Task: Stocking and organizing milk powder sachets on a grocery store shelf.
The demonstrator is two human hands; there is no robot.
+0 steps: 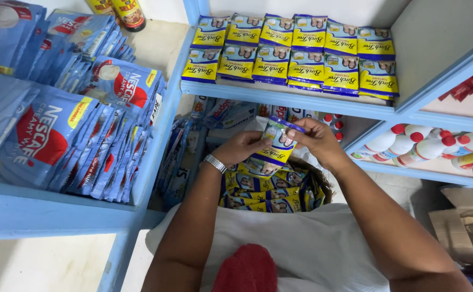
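Observation:
My left hand (240, 147) and my right hand (316, 139) hold a small stack of yellow and blue sachets (276, 145) between them, just below the blue shelf. The left hand grips the stack's lower left side, the right hand pinches its top right corner. A silver watch (215, 163) is on my left wrist. Under the hands sits a brown box (323, 186) with several more of the same sachets (269, 189). Two neat rows of matching sachets (293, 54) lie on the blue shelf (296, 100) above.
Blue and red sachets (58, 124) fill the left shelf compartments. White bottles with red caps (426, 146) lie on a lower right shelf. Two dark bottles (123, 12) stand at the top. A red cloth (245, 269) rests on my lap. A cardboard box (464, 227) is at right.

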